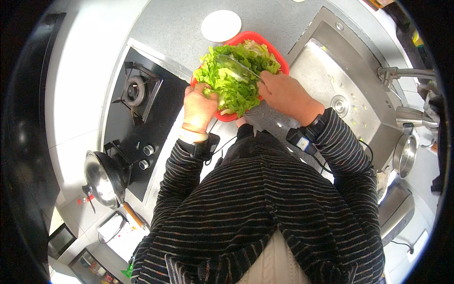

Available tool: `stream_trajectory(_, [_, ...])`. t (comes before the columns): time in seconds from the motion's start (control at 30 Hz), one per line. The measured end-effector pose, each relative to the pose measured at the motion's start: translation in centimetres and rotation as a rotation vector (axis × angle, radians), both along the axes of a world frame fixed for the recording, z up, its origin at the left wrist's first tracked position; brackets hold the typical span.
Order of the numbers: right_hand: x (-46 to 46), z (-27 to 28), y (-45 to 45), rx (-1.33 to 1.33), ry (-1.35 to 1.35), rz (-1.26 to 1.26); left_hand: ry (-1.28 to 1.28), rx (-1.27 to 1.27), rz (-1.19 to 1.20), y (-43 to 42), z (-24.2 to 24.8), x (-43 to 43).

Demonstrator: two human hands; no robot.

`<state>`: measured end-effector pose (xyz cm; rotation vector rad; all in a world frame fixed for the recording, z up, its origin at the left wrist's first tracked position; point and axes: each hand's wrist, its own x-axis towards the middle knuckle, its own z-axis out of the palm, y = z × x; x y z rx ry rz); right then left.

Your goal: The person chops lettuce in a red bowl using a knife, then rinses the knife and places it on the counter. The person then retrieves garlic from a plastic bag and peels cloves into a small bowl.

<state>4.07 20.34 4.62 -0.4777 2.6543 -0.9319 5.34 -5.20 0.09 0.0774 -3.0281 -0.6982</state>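
A red plastic basket (pixel 282 62) heaped with cut green lettuce (pixel 236 80) stands before me on the counter's front edge. In my right hand (pixel 289 94) is a kitchen knife (pixel 236 65). Its shiny blade lies over the lettuce, pointing to the upper left, and its handle is hidden in my fist. My left hand (pixel 199 106) rests at the basket's left side with curled fingers touching the leaves. Whether it grips the rim or the leaves cannot be made out.
Left is a black gas hob (pixel 142 106) carrying a lidded wok (pixel 106 181). Right is a steel sink (pixel 315 71) with leaf scraps and a faucet (pixel 408 73). A white round plate or lid (pixel 221 25) lies behind the basket. A cable (pixel 227 143) hangs by my left wrist.
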Motion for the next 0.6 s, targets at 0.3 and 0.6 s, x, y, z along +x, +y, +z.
stream_trajectory(0.3, [0.2,-0.9,-0.3,0.013,0.017,0.000,-0.412,-0.180,0.037,3.0,0.6,-2.3])
stream_trajectory(0.6, [0.2,-1.6,0.2,-0.045,0.015,-0.014,-0.365,0.826,0.233,0.1,0.8,-1.9])
